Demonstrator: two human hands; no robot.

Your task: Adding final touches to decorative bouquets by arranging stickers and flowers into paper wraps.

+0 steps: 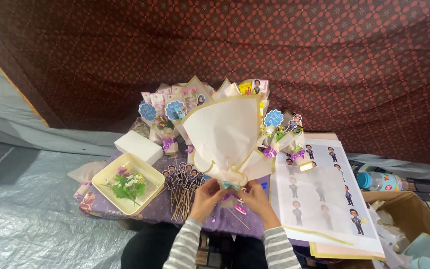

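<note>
Bouquet [227,137]: held upright above the worktop's [150,209] front edge.
Left hand [206,198]: fingers pinched on its blue ribbon [231,185].
Right hand [256,197]: fingers clasped at the same ribbon.

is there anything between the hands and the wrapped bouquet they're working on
Nothing visible. The left hand and right hand are already on the gathered neck of the cream paper bouquet, at its small blue bow. The stick toppers lie off to the left, clear of both hands.
</note>
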